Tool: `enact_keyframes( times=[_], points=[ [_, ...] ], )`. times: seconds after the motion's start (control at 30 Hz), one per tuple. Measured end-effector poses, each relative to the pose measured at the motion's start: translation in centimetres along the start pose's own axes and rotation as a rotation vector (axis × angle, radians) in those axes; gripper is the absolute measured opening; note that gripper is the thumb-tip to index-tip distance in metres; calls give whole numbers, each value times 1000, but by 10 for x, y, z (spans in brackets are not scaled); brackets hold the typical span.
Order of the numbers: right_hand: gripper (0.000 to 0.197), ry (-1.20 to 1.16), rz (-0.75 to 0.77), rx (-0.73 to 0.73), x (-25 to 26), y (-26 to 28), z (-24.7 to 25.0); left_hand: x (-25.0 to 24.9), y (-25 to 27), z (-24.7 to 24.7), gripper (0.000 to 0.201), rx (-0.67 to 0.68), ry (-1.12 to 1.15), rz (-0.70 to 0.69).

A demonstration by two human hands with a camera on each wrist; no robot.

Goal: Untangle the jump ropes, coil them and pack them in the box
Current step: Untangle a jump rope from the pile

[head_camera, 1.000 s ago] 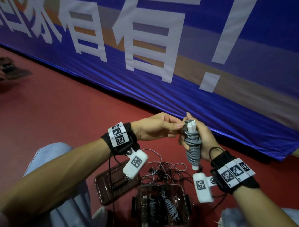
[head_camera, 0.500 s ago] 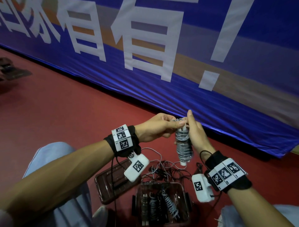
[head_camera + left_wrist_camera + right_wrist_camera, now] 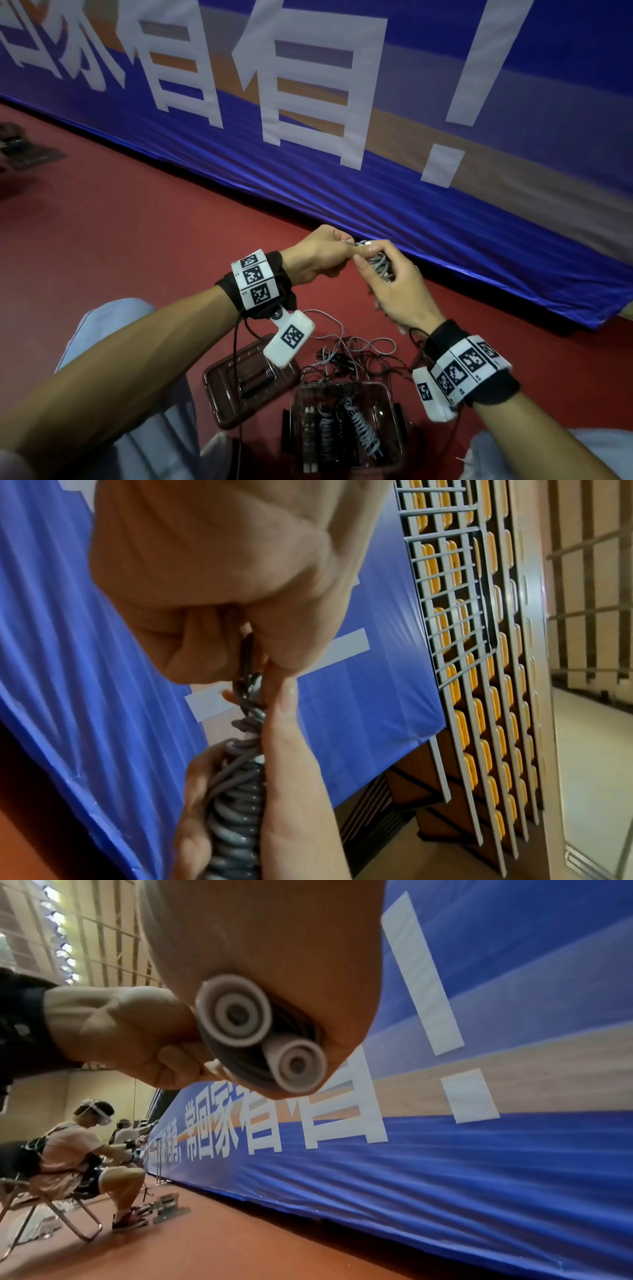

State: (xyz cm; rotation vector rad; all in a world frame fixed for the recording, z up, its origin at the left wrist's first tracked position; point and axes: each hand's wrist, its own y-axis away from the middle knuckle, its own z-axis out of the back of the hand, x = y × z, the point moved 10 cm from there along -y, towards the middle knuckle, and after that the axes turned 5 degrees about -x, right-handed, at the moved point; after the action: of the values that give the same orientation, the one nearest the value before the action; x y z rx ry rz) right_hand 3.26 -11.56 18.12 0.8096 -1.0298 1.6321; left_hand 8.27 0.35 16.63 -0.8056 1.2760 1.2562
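A seated person holds a coiled grey rope (image 3: 378, 265) in the air above the box (image 3: 394, 404), in front of a blue banner (image 3: 445, 219) lettered in white. The right hand (image 3: 399, 291) wraps the bundle with fingers curled round the grey coils, the thumb lying along one side in the left wrist view. The left hand (image 3: 317, 258) pinches the rope's end at the top of the bundle, fingers (image 3: 284, 653) closed on the strand just above the coils. In the right wrist view the two round white handle ends (image 3: 236, 1015) of the rope sit side by side against the palm of the right hand (image 3: 274, 947), with the left hand (image 3: 123, 1034) just beside them.

The clear box stands on the red floor (image 3: 137, 240) between the person's knees, and coiled ropes (image 3: 361, 430) already lie side by side inside it. Its lid (image 3: 239, 380) lies on the floor just left of the box. A loose tangle of thin grey and black ropes (image 3: 356, 356) lies on the floor just beyond the box, beneath the raised hands. Far left of the box along the banner, another person (image 3: 72, 1164) sits on a folding chair, bent over things on the floor
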Motion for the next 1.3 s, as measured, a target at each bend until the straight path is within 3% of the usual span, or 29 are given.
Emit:
enact_keyframes(
  times=[0.13,0.27,0.4,0.5,0.7,0.77,0.87,0.93,1.07,1.2,1.3],
  points=[
    [30,211,39,-28,-3,2,4,6,0,1,60,-9,-133,-4],
    [47,582,129,-57,-3,4,11,19,6,-17,43,168,-100,64],
    [46,674,221,-109,6,9,10,30,10,-24,41,253,7,140],
    [40,677,200,-152,5,9,10,23,6,-14,51,132,-22,95],
    [36,796,88,-229,-10,8,6,9,3,0,63,-235,-295,-145],
    [37,797,56,-221,-16,7,6,8,1,-1,64,-265,-338,-201],
    [37,711,-47,-177,-30,4,13,20,-8,-8,62,-154,-151,-130],
    [38,488,-158,-141,-42,1,18,19,-9,-15,49,-70,-25,-126],
    [31,-48,-321,-101,-61,-2,17,-6,2,-20,13,-65,137,-307],
    [27,-86,-346,-85,-67,-3,14,-20,9,-19,13,-87,25,-513],
    [22,-36,-323,-45,-67,0,8,-26,13,-18,27,-140,-139,-581]
  ],
)
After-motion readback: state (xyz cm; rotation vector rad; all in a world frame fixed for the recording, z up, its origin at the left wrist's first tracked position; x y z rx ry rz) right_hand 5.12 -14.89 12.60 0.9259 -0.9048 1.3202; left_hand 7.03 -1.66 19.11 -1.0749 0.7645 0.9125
